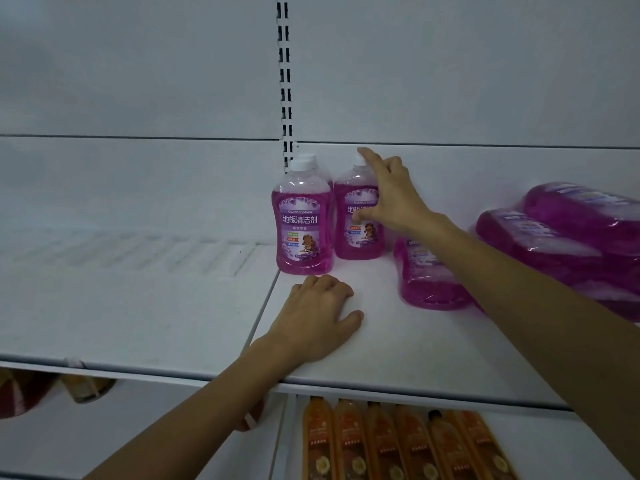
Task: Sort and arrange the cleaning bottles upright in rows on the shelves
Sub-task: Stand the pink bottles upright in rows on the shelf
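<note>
- Three clear plastic bottles of purple floor cleaner (303, 233), white-capped, stand upright at the back of the white metal shelf (398, 341). Three more purple bottles lying flat (431, 282) sit to their right.
- We judge them full, so heavy, smooth-walled and slightly yielding. Best gripped round the body below the shoulder, not by the cap.
- Right hand (393, 197): arm reached forward, fingers spread wide, thumb against the label of the right-hand standing bottle (360, 245), closed round nothing.
- Left hand (320, 317): palm down on the shelf, fingers loosely bent, holding nothing.
</note>
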Demonstrator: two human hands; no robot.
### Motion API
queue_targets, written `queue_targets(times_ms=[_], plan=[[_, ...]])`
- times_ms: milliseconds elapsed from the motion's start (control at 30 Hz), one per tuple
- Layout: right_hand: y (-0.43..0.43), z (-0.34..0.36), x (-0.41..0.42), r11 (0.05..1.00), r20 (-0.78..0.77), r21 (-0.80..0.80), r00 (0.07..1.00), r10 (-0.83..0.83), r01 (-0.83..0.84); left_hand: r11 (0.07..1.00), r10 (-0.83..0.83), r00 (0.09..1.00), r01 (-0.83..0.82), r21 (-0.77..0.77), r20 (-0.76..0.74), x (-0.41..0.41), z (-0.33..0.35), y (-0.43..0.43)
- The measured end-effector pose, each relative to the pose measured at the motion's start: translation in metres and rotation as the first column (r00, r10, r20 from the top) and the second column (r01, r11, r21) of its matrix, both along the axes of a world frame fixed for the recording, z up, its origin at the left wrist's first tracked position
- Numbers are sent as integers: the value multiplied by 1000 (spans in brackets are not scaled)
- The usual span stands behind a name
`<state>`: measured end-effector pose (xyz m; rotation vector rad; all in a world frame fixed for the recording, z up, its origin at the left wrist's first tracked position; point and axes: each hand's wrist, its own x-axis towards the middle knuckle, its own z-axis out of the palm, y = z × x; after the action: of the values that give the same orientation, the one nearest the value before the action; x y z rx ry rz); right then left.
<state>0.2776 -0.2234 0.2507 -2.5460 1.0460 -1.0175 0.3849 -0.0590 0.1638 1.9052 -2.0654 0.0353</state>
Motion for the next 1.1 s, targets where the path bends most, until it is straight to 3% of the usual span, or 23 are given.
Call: queue_targets(times_ms=[133,233,333,500,567,667,733,800,900,1000,1100], plan=[[-6,7,-28,992,111,121,992,-59,45,999,-21,996,17,-52,-88,-1,2,2],[-13,8,-57,963,-191,202,972,-138,177,998,-18,995,12,-63,-98,-5,5,-2],[-14,5,-77,924,-534,265,840,-97,276,998,45,985,-50,-29,-165,-19,10,-9],[-19,-9,-70,907,-628,291,776,-59,305,992,120,816,-76,102,-565,-64,22,-25],[-19,-14,-64,913,-597,286,799,-66,289,986,160,811,-103,132,-563,-77,24,-32],[-15,-19,-62,934,-522,273,851,-56,229,967,255,867,-219,131,-428,-89,19,-36],[-7,-22,-66,953,-430,247,901,-54,175,969,245,857,-222,104,-453,-92,15,-34],[7,-23,-72,977,-316,172,947,-64,124,987,161,792,-145,74,-589,-93,12,-29],[31,-19,-80,1000,-123,-20,992,13,-16,998,8,614,-48,-27,-789,-91,13,-21],[52,-8,-87,985,31,-100,990,141,-137,991,-104,659,5,-134,-745,-81,10,-18],[61,-2,-91,975,164,-14,961,223,-224,986,-133,701,19,-168,-701,-64,11,-13]])
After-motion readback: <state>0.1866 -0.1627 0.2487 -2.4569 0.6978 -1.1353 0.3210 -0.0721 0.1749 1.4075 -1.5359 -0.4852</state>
